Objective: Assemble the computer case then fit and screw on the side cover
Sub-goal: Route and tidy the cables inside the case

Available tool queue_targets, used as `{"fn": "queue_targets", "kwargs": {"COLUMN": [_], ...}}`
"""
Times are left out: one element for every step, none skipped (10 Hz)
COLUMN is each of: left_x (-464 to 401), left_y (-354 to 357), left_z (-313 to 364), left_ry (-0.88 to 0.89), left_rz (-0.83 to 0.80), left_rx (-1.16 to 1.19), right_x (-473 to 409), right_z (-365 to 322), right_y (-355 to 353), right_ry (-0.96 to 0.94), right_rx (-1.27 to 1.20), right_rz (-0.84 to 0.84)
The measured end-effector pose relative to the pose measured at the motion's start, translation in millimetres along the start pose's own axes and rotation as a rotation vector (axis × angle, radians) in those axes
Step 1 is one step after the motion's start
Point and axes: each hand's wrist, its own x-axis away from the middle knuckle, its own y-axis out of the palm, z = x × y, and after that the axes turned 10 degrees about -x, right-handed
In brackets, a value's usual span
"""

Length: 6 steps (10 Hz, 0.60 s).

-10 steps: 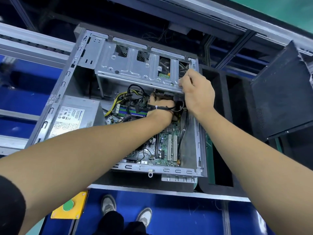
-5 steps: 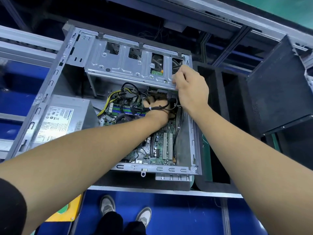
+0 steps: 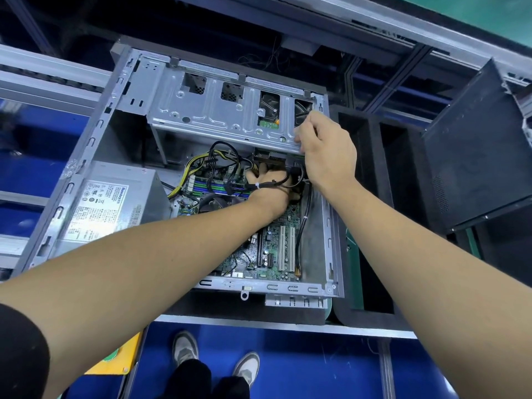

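Observation:
An open grey computer case [image 3: 86, 145] lies on its side on the bench, its motherboard [image 3: 276, 249] and black cables exposed. A silver drive cage [image 3: 218, 116] spans the case's far end. My left hand [image 3: 267, 182] reaches deep under the cage's near edge among the cables; a black cable with a white tie [image 3: 270, 184] crosses its wrist, and its fingers are hidden. My right hand [image 3: 325, 148] grips the cage's right near corner, fingers curled over the edge. A dark side cover [image 3: 478, 156] leans upright at the right.
A grey power supply [image 3: 106, 205] with a white label fills the case's left side. Black foam compartments [image 3: 371, 214] sit just right of the case. A yellow box with a green button [image 3: 115, 358] hangs below the bench edge at left. My shoes show on the blue floor.
The view has shifted slightly. My right hand stays on the cage's corner and my left hand stays under the cage among the cables; neither has visibly let go.

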Motion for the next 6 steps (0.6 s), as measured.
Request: {"fn": "queue_targets", "kwargs": {"left_x": [-3.2, 6.7, 7.2, 8.0, 10.3, 14.1], "left_y": [2.5, -12.2, -18.6, -17.4, -18.7, -16.9], "left_z": [-1.8, 7.4, 12.4, 15.1, 14.9, 15.1], "left_ry": [0.083, -0.059, -0.163, -0.133, -0.123, -0.085], "left_rz": [0.000, 0.027, 0.079, 0.129, 0.136, 0.194], "left_rx": [-0.054, 0.051, 0.072, 0.131, 0.069, -0.044], "right_x": [0.8, 1.0, 1.5, 2.3, 2.5, 1.7], "right_z": [-0.1, -0.6, -1.5, -2.4, -2.5, -2.3], "right_y": [0.0, 0.4, 0.4, 0.2, 0.4, 0.4], "right_ry": [-0.005, -0.002, 0.002, 0.006, 0.006, 0.005], "right_rx": [0.001, 0.002, -0.005, -0.010, -0.015, -0.007], "right_rz": [0.000, 0.000, 0.002, 0.004, 0.005, 0.006]}}
